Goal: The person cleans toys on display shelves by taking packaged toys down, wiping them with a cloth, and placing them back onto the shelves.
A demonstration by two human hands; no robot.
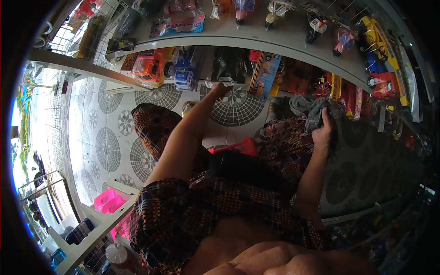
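Observation:
My left hand (222, 90) reaches forward to the lower shelf, its fingers closed at the front edge of a dark toy in clear wrapping (229, 64). What the fingers grip there is too small to make out. On the right, my right hand (323, 130) holds a crumpled grey cloth (309, 110), with the thumb pointing up along it. To the left of my left hand stand a wrapped blue toy truck (184, 78) and an orange toy truck (149, 68). A box with yellow and black stripes (264, 73) leans just right of it.
Above, a shelf (293, 57) holds small bagged toys. More toys, including a long yellow one (385, 55), fill the right side. A red plastic piece (247, 146) lies between my legs on the tiled floor (110, 142). Pink baskets (108, 200) stand at lower left.

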